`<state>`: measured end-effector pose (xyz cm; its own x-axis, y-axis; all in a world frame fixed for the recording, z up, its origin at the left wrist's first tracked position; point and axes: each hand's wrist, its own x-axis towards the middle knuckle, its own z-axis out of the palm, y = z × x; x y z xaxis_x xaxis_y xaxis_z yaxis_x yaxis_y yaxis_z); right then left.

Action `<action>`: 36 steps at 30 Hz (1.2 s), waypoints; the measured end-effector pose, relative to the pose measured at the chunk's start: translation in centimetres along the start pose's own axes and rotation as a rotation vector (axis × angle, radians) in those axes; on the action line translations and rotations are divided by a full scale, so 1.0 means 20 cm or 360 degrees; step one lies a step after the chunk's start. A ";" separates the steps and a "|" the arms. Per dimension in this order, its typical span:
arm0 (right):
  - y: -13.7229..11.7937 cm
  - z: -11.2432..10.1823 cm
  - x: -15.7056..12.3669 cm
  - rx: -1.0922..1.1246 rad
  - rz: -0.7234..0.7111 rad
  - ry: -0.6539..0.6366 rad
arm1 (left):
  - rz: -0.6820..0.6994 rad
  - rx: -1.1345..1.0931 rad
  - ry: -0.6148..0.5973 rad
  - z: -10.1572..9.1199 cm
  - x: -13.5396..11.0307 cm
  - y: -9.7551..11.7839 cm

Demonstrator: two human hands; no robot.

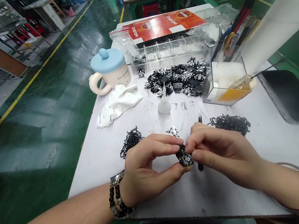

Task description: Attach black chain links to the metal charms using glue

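Observation:
Between thumb and fingers, my left hand (151,164) grips a small black and silver metal part (184,156) above the table's near side. My right hand (222,149) pinches at the part's right edge; whether a smaller piece sits in those fingertips is hidden. Under the right hand lies a pair of dark tweezers (200,166), mostly covered. Just beyond the fingers is a little group of silver pieces (172,131). A pile of small black hooks (131,141) lies left of my hands, and another pile of black hooks (231,124) lies to the right.
Farther back on the white table (96,172) are a white dropper bottle (163,104), a heap of black and silver parts (180,77), a white cloth (120,103), and a lidded mug (111,71). A clear tool holder (226,81) and a dark phone-like slab (296,95) stand right.

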<state>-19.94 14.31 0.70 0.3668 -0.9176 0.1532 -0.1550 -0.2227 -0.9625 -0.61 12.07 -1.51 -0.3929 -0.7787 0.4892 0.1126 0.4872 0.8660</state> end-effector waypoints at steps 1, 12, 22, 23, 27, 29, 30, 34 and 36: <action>0.00 0.00 0.00 -0.0009 -0.0009 -0.0031 | 0.0007 -0.0013 -0.0017 0.00 0.00 0.00; 0.00 -0.02 0.00 -0.0307 -0.0257 -0.0156 | 0.0005 -0.0060 -0.0094 -0.01 0.01 0.00; 0.00 -0.01 0.00 -0.0345 -0.0365 -0.0116 | 0.0015 -0.0095 -0.0076 0.00 0.02 0.00; 0.00 -0.01 0.00 -0.0337 -0.0369 -0.0114 | 0.0020 -0.0098 -0.0077 0.00 0.02 0.00; 0.00 0.00 0.00 -0.0335 -0.0402 -0.0079 | 0.0024 -0.0097 -0.0063 0.00 0.02 0.01; 0.00 0.01 0.00 -0.0332 -0.0416 -0.0065 | 0.0027 -0.0090 -0.0060 0.00 0.02 0.01; 0.00 0.01 0.00 -0.0321 -0.0416 -0.0060 | 0.0028 -0.0084 -0.0061 0.00 0.02 0.01; 0.00 0.02 -0.01 -0.0234 -0.0361 -0.0013 | 0.0045 -0.0062 -0.0069 0.00 0.03 0.02; 0.00 0.02 -0.01 -0.0197 -0.0339 0.0010 | 0.0061 -0.0054 -0.0076 -0.01 0.03 0.02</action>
<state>-19.64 14.66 0.52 0.3978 -0.8475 0.3514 -0.1861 -0.4495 -0.8737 -0.72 11.69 -0.89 -0.4305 -0.7398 0.5171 0.1590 0.5018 0.8503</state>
